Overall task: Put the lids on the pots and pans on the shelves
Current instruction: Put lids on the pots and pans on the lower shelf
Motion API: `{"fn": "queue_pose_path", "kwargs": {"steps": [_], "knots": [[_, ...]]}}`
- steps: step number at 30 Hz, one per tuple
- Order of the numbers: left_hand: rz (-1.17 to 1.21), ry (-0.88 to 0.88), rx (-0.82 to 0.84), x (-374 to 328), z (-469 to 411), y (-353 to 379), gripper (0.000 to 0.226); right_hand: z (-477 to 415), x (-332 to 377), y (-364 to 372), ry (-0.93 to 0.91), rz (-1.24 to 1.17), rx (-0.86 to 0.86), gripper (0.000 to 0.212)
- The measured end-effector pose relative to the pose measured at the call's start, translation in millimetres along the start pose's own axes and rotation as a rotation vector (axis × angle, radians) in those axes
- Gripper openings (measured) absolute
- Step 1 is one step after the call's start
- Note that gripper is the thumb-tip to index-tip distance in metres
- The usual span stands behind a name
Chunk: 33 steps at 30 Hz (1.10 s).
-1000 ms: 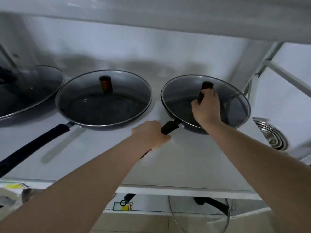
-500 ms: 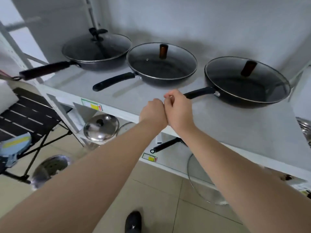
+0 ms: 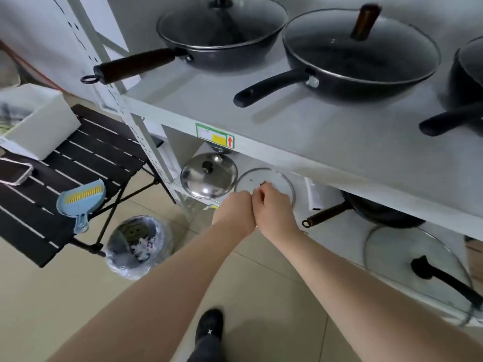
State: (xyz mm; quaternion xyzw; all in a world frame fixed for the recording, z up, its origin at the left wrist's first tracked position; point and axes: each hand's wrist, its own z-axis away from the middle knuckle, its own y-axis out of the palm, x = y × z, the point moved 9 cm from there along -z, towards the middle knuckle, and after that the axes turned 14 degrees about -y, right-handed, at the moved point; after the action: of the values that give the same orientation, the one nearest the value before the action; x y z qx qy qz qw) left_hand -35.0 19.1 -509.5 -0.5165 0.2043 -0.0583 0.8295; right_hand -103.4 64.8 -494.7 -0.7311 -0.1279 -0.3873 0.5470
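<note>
On the upper shelf (image 3: 300, 131) stand three dark pans, each under a glass lid: a wok with a brown handle (image 3: 222, 30), a black-handled pan (image 3: 360, 56), and a third pan (image 3: 467, 82) cut off at the right edge. On the lower shelf rest a steel lid (image 3: 209, 178), a small glass lid (image 3: 269, 178), an uncovered dark pan (image 3: 376, 212) and a large glass lid with a black handle (image 3: 418, 259). My left hand (image 3: 234, 212) and my right hand (image 3: 274, 210) are both fisted and touch each other in front of the small glass lid, holding nothing.
A black slatted folding table (image 3: 86, 163) at the left carries a white box (image 3: 34, 118), a phone (image 3: 13, 173) and a blue-and-yellow tool (image 3: 81, 198). A lined waste bin (image 3: 138, 244) stands on the tiled floor. My black shoe (image 3: 209, 327) shows below.
My right hand left the rightmost lid's knob and my left hand left that pan's handle. Both fists came together and dropped to the lower shelf level; the view tilted down and left.
</note>
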Motion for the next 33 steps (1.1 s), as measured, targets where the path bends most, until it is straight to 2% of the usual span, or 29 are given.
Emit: {"fn": "queue_pose_path", "kwargs": {"steps": [7, 13, 17, 21, 27, 30, 33], "knots": [[0.0, -0.049, 0.043, 56, -97, 29, 0.024, -57, -43, 86, 0.071, 0.013, 0.021, 0.037], [-0.162, 0.071, 0.04, 69, -186, 54, 0.025, -104, -80, 153, 0.152, 0.121, -0.036, 0.039], [-0.157, 0.097, -0.001, 74, -238, 62, 0.023, -139, -114, 176, 0.218, 0.157, -0.096, 0.039], [-0.141, 0.146, -0.074, 64, -280, 65, 0.024, -181, -137, 183, 0.16, 0.207, -0.143, 0.03], [-0.103, 0.22, -0.167, 38, -326, 81, 0.019, -215, -175, 186, 0.108, 0.227, -0.255, 0.031], [-0.135, 0.204, -0.236, 42, -347, 88, 0.029, -218, -189, 187, 0.026, 0.433, -0.2, 0.028], [-0.434, 0.172, -0.468, 66, -371, 81, 0.047, -199, -209, 184, -0.005, 0.861, -0.098, 0.036]]}}
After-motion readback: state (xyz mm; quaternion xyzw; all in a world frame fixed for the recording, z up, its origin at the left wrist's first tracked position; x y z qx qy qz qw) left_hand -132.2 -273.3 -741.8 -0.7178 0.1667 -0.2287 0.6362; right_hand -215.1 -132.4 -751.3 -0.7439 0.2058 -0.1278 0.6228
